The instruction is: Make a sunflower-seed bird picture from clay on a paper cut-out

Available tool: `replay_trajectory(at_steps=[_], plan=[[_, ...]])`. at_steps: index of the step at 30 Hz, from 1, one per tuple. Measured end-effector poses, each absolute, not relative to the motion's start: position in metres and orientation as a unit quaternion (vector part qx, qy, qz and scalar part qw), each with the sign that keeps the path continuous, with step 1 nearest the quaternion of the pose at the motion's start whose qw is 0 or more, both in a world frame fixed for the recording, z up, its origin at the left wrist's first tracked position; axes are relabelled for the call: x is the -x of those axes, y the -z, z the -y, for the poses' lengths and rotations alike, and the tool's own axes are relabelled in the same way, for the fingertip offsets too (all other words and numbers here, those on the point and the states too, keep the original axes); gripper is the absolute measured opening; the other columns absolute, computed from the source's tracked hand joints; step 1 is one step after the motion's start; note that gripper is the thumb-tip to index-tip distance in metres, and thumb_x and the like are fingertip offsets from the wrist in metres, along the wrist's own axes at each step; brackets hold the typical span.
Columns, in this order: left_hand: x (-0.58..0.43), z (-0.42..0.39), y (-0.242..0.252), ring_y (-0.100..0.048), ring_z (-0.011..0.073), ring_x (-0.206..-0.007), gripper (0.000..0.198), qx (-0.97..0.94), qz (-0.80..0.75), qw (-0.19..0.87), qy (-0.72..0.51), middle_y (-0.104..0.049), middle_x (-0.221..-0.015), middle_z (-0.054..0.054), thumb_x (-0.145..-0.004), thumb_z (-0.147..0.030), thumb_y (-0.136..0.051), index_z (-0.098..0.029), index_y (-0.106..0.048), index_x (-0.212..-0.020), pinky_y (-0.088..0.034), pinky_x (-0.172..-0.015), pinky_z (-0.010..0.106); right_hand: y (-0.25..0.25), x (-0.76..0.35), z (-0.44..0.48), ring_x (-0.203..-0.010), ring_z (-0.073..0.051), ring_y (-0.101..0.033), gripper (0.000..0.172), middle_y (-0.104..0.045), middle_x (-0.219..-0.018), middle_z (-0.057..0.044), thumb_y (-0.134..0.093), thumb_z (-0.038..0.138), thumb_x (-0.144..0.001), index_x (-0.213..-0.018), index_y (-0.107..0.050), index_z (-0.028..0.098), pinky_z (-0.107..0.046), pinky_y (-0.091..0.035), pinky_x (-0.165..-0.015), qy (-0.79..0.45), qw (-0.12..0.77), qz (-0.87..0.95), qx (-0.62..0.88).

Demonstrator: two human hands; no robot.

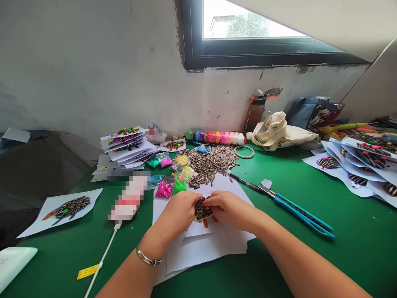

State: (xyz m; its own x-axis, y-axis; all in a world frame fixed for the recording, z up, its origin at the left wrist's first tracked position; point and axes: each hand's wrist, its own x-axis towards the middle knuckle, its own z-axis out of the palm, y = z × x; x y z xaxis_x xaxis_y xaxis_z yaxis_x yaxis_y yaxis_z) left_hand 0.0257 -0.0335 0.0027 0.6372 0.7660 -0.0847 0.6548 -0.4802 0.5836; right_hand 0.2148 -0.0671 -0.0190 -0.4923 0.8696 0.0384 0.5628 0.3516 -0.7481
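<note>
A small seed-covered figure (203, 211) with orange feet lies on white paper sheets (211, 248) in the middle. My left hand (178, 213) rests at its left edge, fingers curled and pressed together at the top; their tips are partly hidden. At its right, my right hand (228, 209) has thumb and forefinger pinched together over the figure by a small pink bit. What the pinch holds is too small to make out. Just beyond lies a pile of striped sunflower seeds (211, 159), with bags of pink clay (164, 188) and green clay (180, 186) to its left.
Blue tweezers (302, 215) and a pen (245, 181) lie at right. Stacked picture cards (130, 149) stand back left, more cards (356, 165) at right. A seed bird card (66, 209), a blurred phone-like object (130, 198) with cable, a bottle (254, 114) and a cloth bag (279, 134) surround them.
</note>
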Motion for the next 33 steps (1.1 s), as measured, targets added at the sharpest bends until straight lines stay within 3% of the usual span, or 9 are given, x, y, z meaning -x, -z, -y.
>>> replay_trajectory(at_steps=[22, 33], plan=[[-0.026, 0.033, -0.004, -0.064, 0.0174, -0.073, 0.034, -0.859, -0.401, 0.302, -0.098, -0.075, -0.082, 0.003, -0.079, -0.011, -0.04, -0.022, -0.073, -0.078, -0.045, -0.069, 0.024, 0.014, -0.219, 0.067, -0.066, -0.011, -0.06, 0.042, -0.069, -0.076, 0.001, -0.038, 0.002, -0.079, -0.086, -0.074, 0.02, -0.019, -0.044, -0.067, -0.429, 0.229, 0.76, 0.431], [-0.026, 0.034, -0.005, -0.067, 0.0151, -0.074, 0.041, -0.851, -0.373, 0.352, -0.115, -0.077, -0.078, -0.003, -0.082, -0.006, -0.037, -0.024, -0.074, -0.08, -0.046, -0.071, 0.022, 0.016, -0.233, 0.06, -0.08, -0.015, -0.059, 0.037, -0.066, -0.088, -0.004, -0.045, 0.009, -0.083, -0.101, -0.074, 0.021, -0.024, -0.042, -0.072, -0.297, 0.24, 0.76, 0.526]])
